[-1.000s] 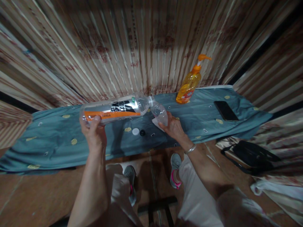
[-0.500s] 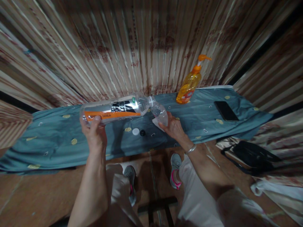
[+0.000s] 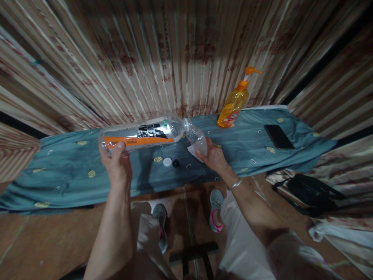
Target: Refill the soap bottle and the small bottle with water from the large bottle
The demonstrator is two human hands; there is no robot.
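My left hand [image 3: 118,165] grips the base end of a large clear bottle [image 3: 142,135] with an orange and black label, held on its side above the table. Its open neck touches the mouth of a small clear bottle [image 3: 197,139], which my right hand [image 3: 214,157] holds tilted, fingers wrapped round it. A white scrap [image 3: 191,150] shows under the small bottle by my right fingers. A white cap [image 3: 167,162] and a black cap [image 3: 175,163] lie on the teal cloth [image 3: 72,175] below the large bottle.
An orange pump bottle [image 3: 234,104] stands at the back right of the cloth-covered table. A black phone [image 3: 279,136] lies flat further right. A dark bag [image 3: 313,192] sits on the floor at right. A striped curtain hangs behind the table.
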